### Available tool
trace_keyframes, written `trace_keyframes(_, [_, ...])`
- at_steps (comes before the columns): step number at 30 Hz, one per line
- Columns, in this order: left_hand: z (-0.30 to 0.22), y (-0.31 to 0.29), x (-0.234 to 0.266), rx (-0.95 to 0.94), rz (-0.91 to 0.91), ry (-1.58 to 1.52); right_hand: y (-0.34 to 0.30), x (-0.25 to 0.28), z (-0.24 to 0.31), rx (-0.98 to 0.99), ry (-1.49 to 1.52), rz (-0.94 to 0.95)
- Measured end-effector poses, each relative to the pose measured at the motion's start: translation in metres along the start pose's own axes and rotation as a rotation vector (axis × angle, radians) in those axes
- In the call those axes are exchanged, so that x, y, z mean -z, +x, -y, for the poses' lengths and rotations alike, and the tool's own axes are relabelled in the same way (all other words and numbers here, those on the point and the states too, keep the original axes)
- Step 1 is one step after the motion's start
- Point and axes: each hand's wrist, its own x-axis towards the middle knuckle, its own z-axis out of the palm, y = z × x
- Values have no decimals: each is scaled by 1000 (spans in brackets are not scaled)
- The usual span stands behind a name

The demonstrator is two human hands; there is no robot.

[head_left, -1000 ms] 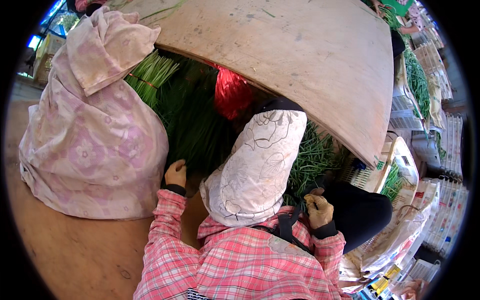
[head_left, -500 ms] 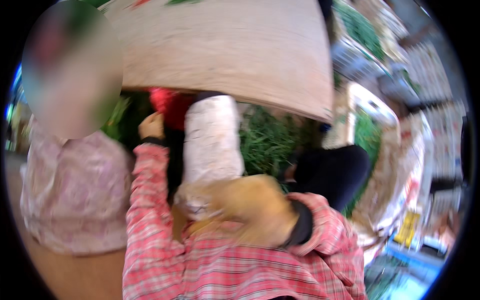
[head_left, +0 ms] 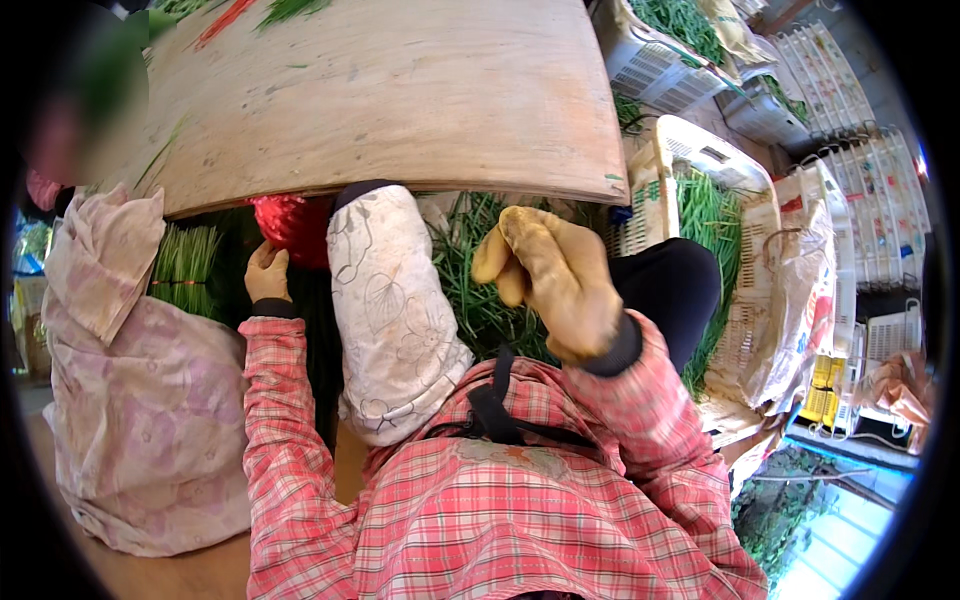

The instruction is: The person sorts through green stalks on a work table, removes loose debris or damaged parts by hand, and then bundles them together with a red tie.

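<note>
My left hand (head_left: 267, 272), bare, is at the lower edge of a shiny red plastic bundle (head_left: 290, 225) beneath the table edge. Its fingers are bent together against the red plastic. My right hand (head_left: 550, 275) wears a yellowish, stained glove and is raised in front of me over loose green stalks (head_left: 495, 310). The gloved fingers are curled in, and their inner side is hidden. Between my hands, a pale flowered cloth (head_left: 395, 310) covers my left leg. Left of my left hand is a tied bunch of green stalks (head_left: 185, 265).
A wooden table (head_left: 400, 100) spans the front, with red strips (head_left: 225, 22) and green stalks (head_left: 292, 8) at its far left. To the right, a white crate (head_left: 715, 150) holds greens. A person in a flowered cloth (head_left: 140, 430) sits at the left.
My right hand has swung up and forward from my lap to above the green stalks. My left hand stays by the red bundle. The neighbour's upper body has moved left, exposing the tied bunch.
</note>
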Motion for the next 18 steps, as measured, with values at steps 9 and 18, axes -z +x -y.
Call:
trace_keyframes(9, [5,1,-4,44,-6,67,-9,31,-62,-165,-14,-74])
trace_keyframes(18, [-52,-30,12,187,56,-165,-22,32,-90,-359,-134,-80])
